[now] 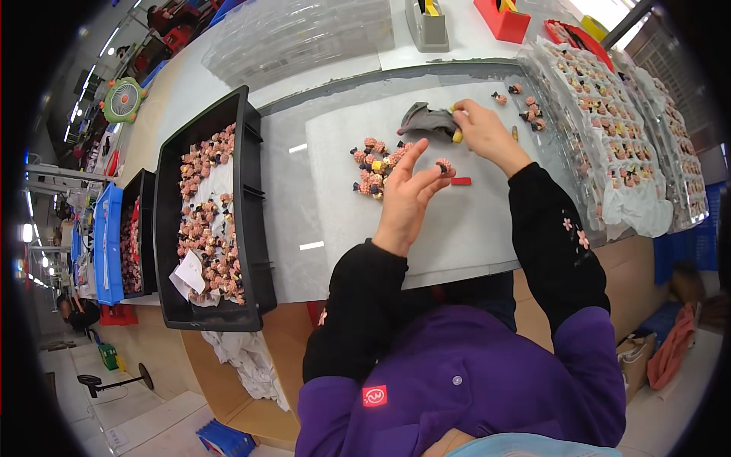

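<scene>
One grey cloth (429,122), crumpled, laid toward the far side of a white work sheet (352,247), beside the right hand (486,133); by that hand's fingers a small yellow piece (457,136) appears to be pinched. One small pink figure (444,164), located at the fingertips of the left hand (410,194), whose fingers are partly parted; whether it is gripped or merely balanced cannot be told. One loose cluster of figures (371,169), heaped beside the left hand, presumably so that pieces can be reached easily. One red strip (461,181), set near the left fingertips. One black crate (250,190), stood at the left, its figures probably contained against rolling. Clear moulded trays (628,126), stacked at the right, figures apparently separated by cavities.
</scene>
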The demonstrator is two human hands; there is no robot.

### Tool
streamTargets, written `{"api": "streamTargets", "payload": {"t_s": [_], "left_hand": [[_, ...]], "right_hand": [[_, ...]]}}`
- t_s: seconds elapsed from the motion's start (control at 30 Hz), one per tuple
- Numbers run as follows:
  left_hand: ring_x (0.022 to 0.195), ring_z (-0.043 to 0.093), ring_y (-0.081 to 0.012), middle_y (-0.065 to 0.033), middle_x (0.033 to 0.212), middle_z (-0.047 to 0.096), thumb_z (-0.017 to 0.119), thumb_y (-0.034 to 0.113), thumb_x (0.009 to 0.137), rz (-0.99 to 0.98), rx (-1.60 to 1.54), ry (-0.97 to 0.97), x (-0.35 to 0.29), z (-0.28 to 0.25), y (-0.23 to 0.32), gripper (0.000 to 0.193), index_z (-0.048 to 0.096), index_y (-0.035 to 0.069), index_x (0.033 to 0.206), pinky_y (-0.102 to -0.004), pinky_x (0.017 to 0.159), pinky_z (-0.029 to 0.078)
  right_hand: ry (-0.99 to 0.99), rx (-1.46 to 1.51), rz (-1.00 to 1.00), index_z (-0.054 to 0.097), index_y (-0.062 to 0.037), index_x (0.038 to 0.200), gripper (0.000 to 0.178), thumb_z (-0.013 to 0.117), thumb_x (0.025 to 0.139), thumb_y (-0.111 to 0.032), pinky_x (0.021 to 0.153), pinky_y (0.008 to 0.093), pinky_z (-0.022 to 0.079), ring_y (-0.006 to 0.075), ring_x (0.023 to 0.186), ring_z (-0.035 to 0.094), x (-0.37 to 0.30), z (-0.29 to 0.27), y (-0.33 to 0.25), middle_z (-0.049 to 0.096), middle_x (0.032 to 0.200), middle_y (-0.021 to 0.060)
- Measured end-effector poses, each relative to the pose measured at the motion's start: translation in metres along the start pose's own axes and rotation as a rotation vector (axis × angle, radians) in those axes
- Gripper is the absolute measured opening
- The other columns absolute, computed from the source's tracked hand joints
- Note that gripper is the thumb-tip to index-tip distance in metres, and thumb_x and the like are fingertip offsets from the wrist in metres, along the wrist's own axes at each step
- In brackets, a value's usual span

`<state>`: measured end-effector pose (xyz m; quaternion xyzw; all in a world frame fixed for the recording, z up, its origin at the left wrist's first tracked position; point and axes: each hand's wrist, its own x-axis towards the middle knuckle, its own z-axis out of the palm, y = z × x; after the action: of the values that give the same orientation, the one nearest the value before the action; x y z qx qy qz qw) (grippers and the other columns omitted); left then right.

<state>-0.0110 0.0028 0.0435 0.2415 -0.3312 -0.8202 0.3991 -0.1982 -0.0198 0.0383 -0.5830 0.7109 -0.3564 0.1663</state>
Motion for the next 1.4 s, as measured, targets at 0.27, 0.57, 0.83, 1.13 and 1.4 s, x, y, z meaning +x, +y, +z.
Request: {"api": "streamTargets", "payload": {"t_s": [0.27, 0.57, 0.83, 1.13, 1.4], "left_hand": [[0.087, 0.058, -0.019, -0.0138, 0.113, 0.049, 0.056, 0.004, 0.077, -0.043, 0.044, -0.001, 0.035, -0.001, -0.021, 0.061, 0.026, -0.011, 0.128, -0.0281, 0.075, 0.047], [0.083, 0.06, -0.0232, -0.0172, 0.102, 0.054, 0.054, 0.005, 0.078, -0.172, 0.132, -0.16, 0.049, -0.01, -0.013, 0.051, 0.034, -0.012, 0.122, -0.0282, 0.075, 0.048], [0.082, 0.06, -0.0218, -0.0121, 0.092, 0.056, 0.055, 0.007, 0.079, -0.174, 0.073, 0.008, 0.042, -0.012, -0.013, 0.055, 0.03, -0.011, 0.125, -0.026, 0.072, 0.047], [0.082, 0.06, -0.0215, -0.0129, 0.093, 0.057, 0.056, 0.007, 0.079, -0.176, 0.077, 0.005, 0.045, -0.011, -0.015, 0.057, 0.028, -0.012, 0.125, -0.0256, 0.072, 0.047], [0.087, 0.06, -0.0197, -0.0118, 0.096, 0.057, 0.056, 0.005, 0.08, -0.035, 0.182, -0.019, 0.012, -0.011, -0.008, 0.049, 0.035, -0.007, 0.123, -0.0281, 0.075, 0.047]], "right_hand": [[-0.247, -0.067, 0.125, 0.051, 0.004, 0.091, 0.021, 0.047, 0.082, -0.015, 0.072, 0.0418, 0.043, 0.0399, 0.082, 0.056, 0.0, 0.008, 0.002, 0.059, 0.083, 0.0256], [-0.299, -0.07, 0.103, 0.051, 0.0032, 0.09, 0.02, 0.046, 0.081, -0.014, 0.072, 0.0408, 0.044, 0.0394, 0.082, 0.056, 0.0, 0.004, 0.004, 0.059, 0.083, 0.0246], [-0.273, 0.069, 0.316, 0.048, -0.0007, 0.095, 0.021, 0.047, 0.085, -0.019, 0.037, 0.0292, 0.039, 0.0151, 0.044, 0.051, -0.011, -0.026, -0.006, 0.057, 0.065, 0.0103], [-0.354, -0.22, 0.157, 0.048, 0.002, 0.093, 0.019, 0.047, 0.083, -0.014, 0.066, 0.0408, 0.045, 0.037, 0.078, 0.058, -0.006, -0.025, 0.012, 0.059, 0.083, 0.0237], [-0.252, 0.019, 0.121, 0.049, 0.0004, 0.094, 0.017, 0.047, 0.086, -0.014, 0.058, 0.0306, 0.042, 0.0214, 0.064, 0.054, -0.047, -0.058, -0.018, 0.056, 0.07, 0.013]]}}
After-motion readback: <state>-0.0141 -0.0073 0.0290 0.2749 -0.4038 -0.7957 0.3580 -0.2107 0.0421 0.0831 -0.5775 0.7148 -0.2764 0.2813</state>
